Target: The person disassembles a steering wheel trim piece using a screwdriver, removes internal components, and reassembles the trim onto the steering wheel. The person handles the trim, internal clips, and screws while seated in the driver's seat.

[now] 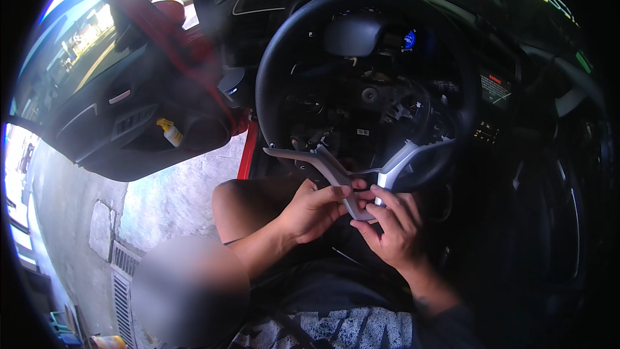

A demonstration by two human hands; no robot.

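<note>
Between my hands, over my lap, is a silver-grey V-shaped steering wheel trim piece (332,171) with two spread arms and small clips at the upper ends. My left hand (313,210) pinches its left arm near the bottom, thumb on top. My right hand (397,229) closes round the lower right part, fingertips on its inner edge. Just beyond stands the black steering wheel (270,74), its centre uncovered so that the inner parts and a round hub bolt (370,95) show. The trim's upper ends overlap the wheel's lower part in view; whether they touch it I cannot tell.
The red car's door (97,132) stands open at the left, a yellow-and-white spray bottle (171,132) in its pocket. Outside lies a concrete floor (174,200) with a drain grate (121,291). A lit dashboard screen (496,90) is at the right, beside dark seating.
</note>
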